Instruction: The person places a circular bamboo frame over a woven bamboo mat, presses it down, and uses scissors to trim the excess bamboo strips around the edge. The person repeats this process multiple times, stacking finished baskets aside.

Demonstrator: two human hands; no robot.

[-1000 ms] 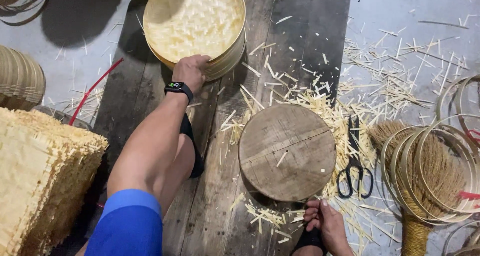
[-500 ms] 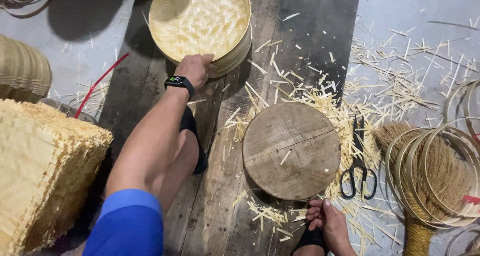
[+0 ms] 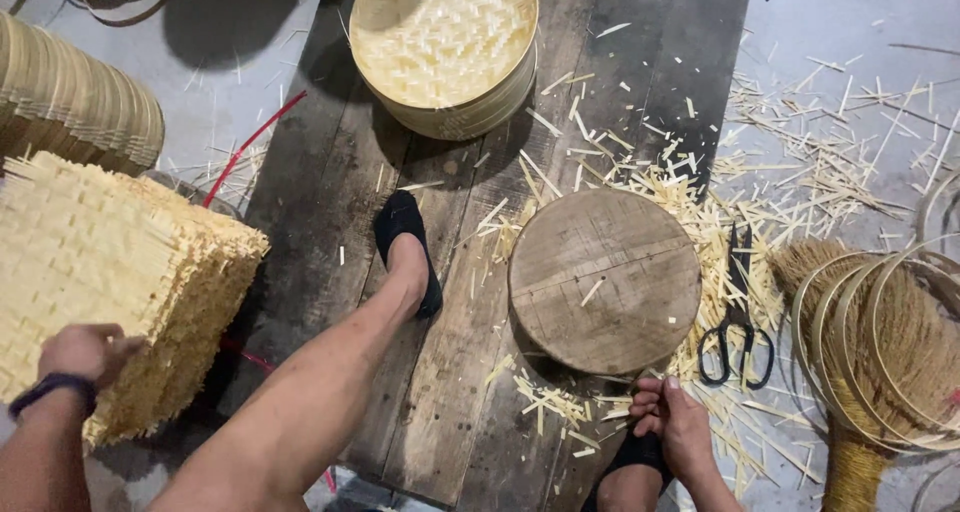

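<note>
My left hand [image 3: 88, 352] rests on the near side of a tall stack of pale woven bamboo mats [image 3: 110, 272] at the left; a dark band is on its wrist. My right hand [image 3: 672, 417] lies curled near my right foot, just below a round wooden block [image 3: 604, 280] on the plank floor. It holds nothing that I can see. A round woven bamboo basket [image 3: 445, 47] stands at the top, apart from both hands. My left leg stretches forward, its foot in a black sock [image 3: 405, 247].
Black scissors [image 3: 738, 332] lie right of the block among bamboo offcuts [image 3: 700, 202]. Thin bamboo hoops [image 3: 880, 342] and a straw broom [image 3: 860, 452] sit at the right. Stacked bamboo rings [image 3: 75, 97] stand at upper left, next to a red cord [image 3: 250, 142].
My left hand let go of the round basket at the top and drew back to the stack of woven mats. The right hand stayed put.
</note>
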